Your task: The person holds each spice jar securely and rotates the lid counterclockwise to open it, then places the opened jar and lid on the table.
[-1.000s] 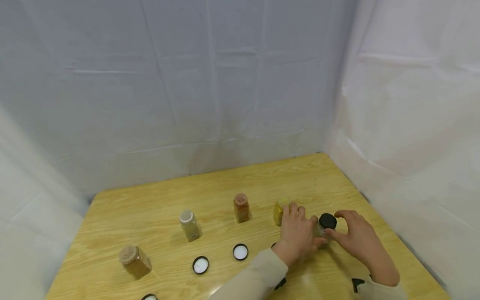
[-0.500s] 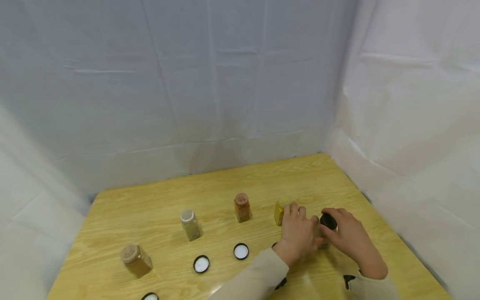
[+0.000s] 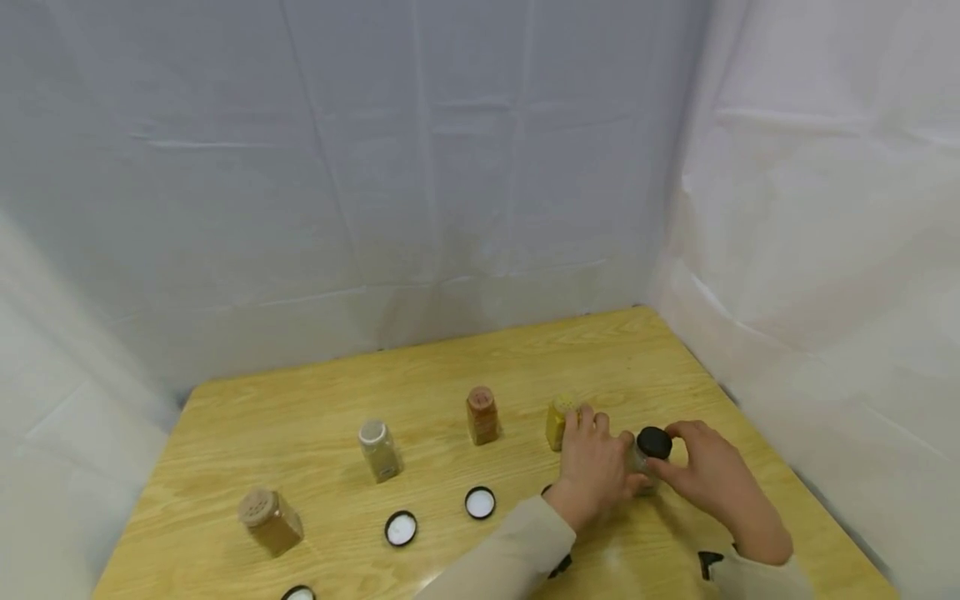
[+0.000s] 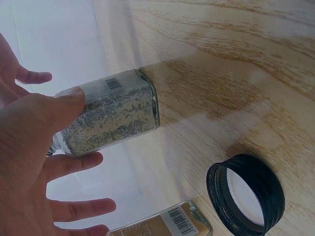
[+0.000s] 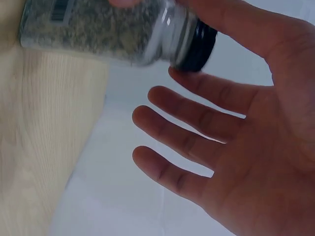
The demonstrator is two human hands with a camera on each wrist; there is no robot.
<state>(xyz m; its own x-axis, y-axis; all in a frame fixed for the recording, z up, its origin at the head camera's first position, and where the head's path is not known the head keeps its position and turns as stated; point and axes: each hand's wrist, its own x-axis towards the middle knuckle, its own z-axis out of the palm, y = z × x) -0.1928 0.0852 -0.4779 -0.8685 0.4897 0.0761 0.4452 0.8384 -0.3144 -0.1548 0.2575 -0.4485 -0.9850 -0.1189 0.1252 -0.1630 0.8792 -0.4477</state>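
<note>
At the table's right side stands an upright square glass spice jar (image 4: 110, 110) of dark, speckled flakes. My left hand (image 3: 596, 462) grips its body between thumb and index finger, with the other fingers spread out straight in the left wrist view. On top of the jar is a black cap (image 3: 654, 442). My right hand (image 3: 716, 475) has thumb and index finger at opposite sides of the cap (image 5: 198, 49), while its other fingers extend loosely. A yellow spice jar (image 3: 556, 428) stands just beyond the left fingertips, partly hidden by them.
Farther left stand an orange-brown jar (image 3: 482, 423), a pale jar (image 3: 381, 458) and a tan jar (image 3: 277, 531). Black caps with white liners lie nearer me, including one cap (image 3: 480, 503) and another cap (image 3: 401, 529). White sheeting (image 3: 465, 167) surrounds the table (image 3: 322, 408).
My right hand closed in and turned over the cap half a second ago, then swung back outward to about its earlier pose. The left hand and jar stay in place.
</note>
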